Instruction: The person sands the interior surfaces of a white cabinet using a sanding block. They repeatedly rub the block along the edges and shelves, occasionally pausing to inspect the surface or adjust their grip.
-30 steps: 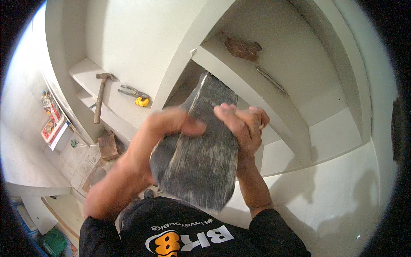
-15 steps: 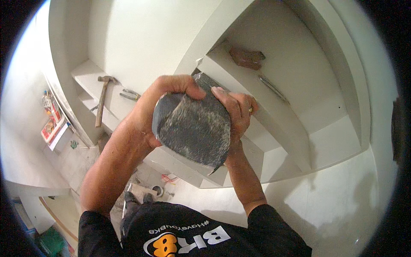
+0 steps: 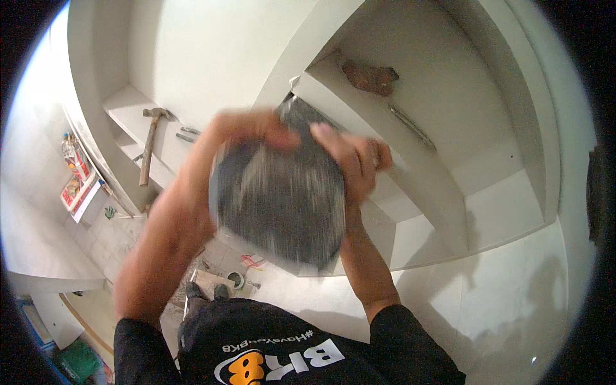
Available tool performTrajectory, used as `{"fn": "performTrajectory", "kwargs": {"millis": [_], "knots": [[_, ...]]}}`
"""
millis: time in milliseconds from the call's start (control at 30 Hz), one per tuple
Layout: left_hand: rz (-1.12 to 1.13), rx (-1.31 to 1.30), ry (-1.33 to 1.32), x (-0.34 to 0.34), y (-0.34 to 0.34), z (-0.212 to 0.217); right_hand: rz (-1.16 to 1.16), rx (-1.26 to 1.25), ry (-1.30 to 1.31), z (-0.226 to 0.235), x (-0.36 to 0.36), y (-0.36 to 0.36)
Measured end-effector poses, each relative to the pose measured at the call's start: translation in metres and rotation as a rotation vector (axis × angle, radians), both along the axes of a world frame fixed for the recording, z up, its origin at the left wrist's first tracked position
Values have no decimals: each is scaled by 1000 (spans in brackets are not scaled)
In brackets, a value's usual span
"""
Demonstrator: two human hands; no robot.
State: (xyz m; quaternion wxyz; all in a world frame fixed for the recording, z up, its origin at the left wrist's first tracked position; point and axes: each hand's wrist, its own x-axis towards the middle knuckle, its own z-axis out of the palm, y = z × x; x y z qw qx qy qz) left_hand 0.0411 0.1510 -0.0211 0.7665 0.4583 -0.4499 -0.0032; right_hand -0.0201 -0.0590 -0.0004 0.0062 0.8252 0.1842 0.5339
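A dark grey, rough-faced stone slab (image 3: 279,199) with pale streaks is held up in front of me, smeared by motion. On its left upper edge sits my left hand (image 3: 240,131), thumb bent over the face and the other fingers mostly hidden behind the slab. My right hand (image 3: 356,160) grips the right upper edge, with its fingers on the face side. The slab's narrow top end lies in front of the white shelf unit (image 3: 385,138); whether it touches the shelf I cannot tell.
A claw hammer (image 3: 150,144) and pliers (image 3: 187,135) lie on the left ledge. In the right niche rest a jagged reddish-brown piece (image 3: 370,77) and a slim metal tool (image 3: 412,127). On the floor near my feet stands a roll of tape (image 3: 235,279). A green bag (image 3: 80,361) is lower left.
The slab has shifted a little down and to the left, and now blurs. Both hands keep their hold on it.
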Motion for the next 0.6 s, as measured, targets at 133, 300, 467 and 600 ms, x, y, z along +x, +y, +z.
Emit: {"fn": "performTrajectory", "kwargs": {"millis": [133,300,467,600], "knots": [[-158,133,396,-22,12,16,49,43,-38,-12,11,-3],[17,130,39,-11,8,-2,109,35,-44,-2,-1,5],[203,175,-389,15,5,-29,44,-35,11,-9,-10,2],[-19,234,47,10,2,-23,74,25,63,-2,-4,5]]}}
